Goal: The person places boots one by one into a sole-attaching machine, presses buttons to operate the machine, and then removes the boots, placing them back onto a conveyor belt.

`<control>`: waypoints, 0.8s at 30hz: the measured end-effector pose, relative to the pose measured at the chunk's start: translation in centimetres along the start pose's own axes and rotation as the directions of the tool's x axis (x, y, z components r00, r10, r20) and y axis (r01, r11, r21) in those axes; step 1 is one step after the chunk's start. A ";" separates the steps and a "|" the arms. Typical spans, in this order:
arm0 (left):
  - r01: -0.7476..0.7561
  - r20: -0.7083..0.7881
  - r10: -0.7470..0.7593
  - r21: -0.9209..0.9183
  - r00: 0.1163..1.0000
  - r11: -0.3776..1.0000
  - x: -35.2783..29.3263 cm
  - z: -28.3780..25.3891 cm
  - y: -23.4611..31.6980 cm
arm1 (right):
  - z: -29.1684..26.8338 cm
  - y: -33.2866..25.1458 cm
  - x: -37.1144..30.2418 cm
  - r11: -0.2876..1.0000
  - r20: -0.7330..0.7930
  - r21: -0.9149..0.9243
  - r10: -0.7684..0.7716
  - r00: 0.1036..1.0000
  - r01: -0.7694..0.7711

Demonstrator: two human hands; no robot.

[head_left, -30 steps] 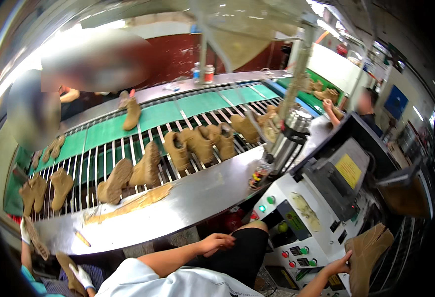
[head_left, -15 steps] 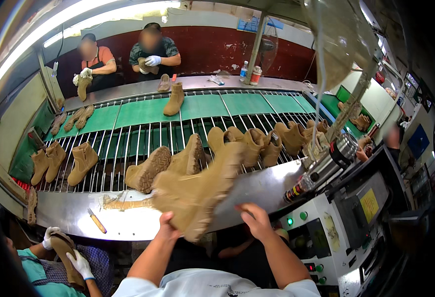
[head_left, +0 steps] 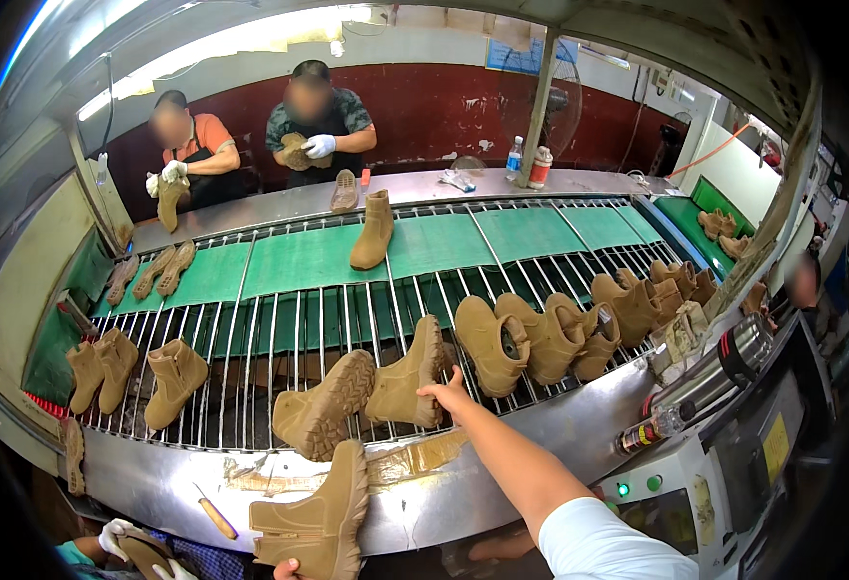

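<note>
At the near edge of the metal ledge, my left hand [head_left: 290, 569] grips a tan ankle boot [head_left: 310, 512] low in the picture. That boot lies on its side, its lugged sole facing right; most of the hand is cut off by the lower edge. My right arm stretches forward over the ledge. My right hand [head_left: 448, 394] is closed at the sole side of a second tan boot [head_left: 400, 385], which lies tilted on the bar rack. Directly left of it, another tan boot [head_left: 326, 404] shows its lugged sole.
Several upright boots [head_left: 492, 348] line the rack at right, others [head_left: 175, 382] at left. A lone boot [head_left: 374, 230] stands on the green belt [head_left: 289, 246]. A knife [head_left: 216, 517] and steel flask [head_left: 724, 372] lie nearby. Two co-workers handle shoe parts across the line; another sits lower left.
My left hand has brought its boot down and left, out of its blurred swing. My right hand has reached forward from near my body to a boot on the rack. The view has shifted.
</note>
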State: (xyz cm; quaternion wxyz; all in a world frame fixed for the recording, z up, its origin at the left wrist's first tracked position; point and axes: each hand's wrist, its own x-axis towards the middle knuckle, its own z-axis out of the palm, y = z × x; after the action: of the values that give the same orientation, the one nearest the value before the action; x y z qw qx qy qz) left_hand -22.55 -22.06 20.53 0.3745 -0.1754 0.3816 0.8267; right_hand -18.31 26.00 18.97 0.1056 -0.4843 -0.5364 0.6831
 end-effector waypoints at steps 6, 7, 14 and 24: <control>-0.176 0.370 0.200 -0.097 0.907 0.980 4.3 10.7 -1.7 | -0.9 0.1 2.2 0.999 0.031 -0.049 -0.003 1.000 0.004; -0.237 0.380 0.255 -0.095 0.889 0.967 4.7 11.8 -1.5 | 0.0 -1.9 0.0 0.997 0.065 -0.044 0.065 0.996 -0.063; -0.272 0.408 0.279 -0.077 0.869 0.959 8.5 18.9 0.5 | -8.1 -3.2 -7.5 0.974 0.238 0.205 0.049 0.970 -0.100; -0.536 0.381 0.392 0.432 0.837 0.725 20.3 32.3 -9.6 | -18.4 14.8 -34.9 0.399 -0.049 0.903 -0.264 0.963 0.156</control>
State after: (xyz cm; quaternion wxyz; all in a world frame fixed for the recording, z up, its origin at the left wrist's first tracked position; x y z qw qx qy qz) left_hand -28.81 16.48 24.94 0.2336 0.1464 0.5696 0.7743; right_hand 19.26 8.45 26.55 0.4052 -0.2458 -0.1499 0.8677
